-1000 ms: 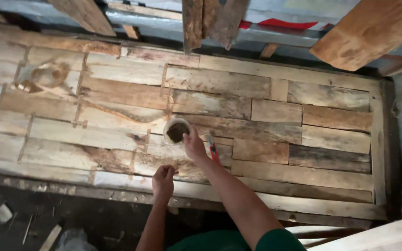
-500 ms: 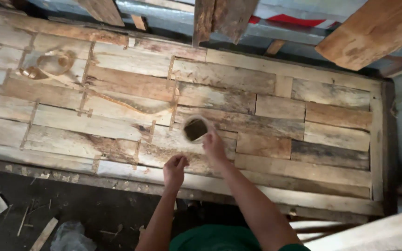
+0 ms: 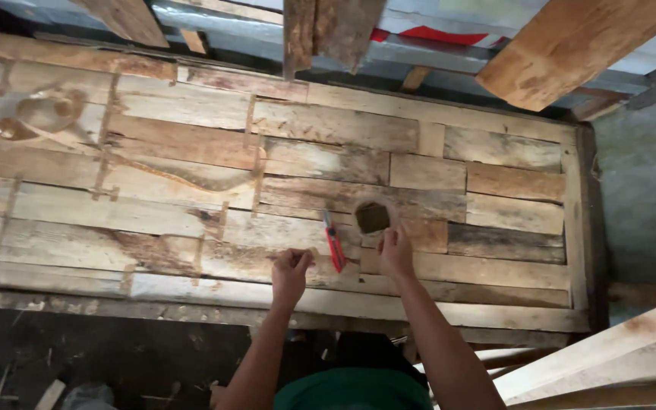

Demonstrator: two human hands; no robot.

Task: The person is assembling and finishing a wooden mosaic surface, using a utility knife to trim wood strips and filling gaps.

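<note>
- A person leans over a patchwork panel of reclaimed wooden boards [image 3: 191,129] laid flat as a worktop, seen from the head camera looking straight down.
- The right hand [image 3: 396,252] rests on the boards with its fingers curled, fingertips at the near edge of a small dark square hole [image 3: 372,217] cut through the panel; it grips nothing that can be seen.
- The left hand [image 3: 290,269] is closed into a loose fist on the wood, near the panel's front edge; whether it pinches anything small cannot be told.
- A red utility knife [image 3: 333,241] lies loose on the boards between the two hands, just left of the hole, touched by neither.
- Risk, as judged from here: the knife sits close beside both hands (whether its blade is out cannot be made out), so a sideways sweep of either wrist could knock it off the front edge or bring skin against the blade.
- The hole's rough-cut edge and the weathered, splintery boards could snag the right fingertips if they press or drag along it.
- Loose planks [image 3: 571,45] lean overhead beyond the panel.
</note>
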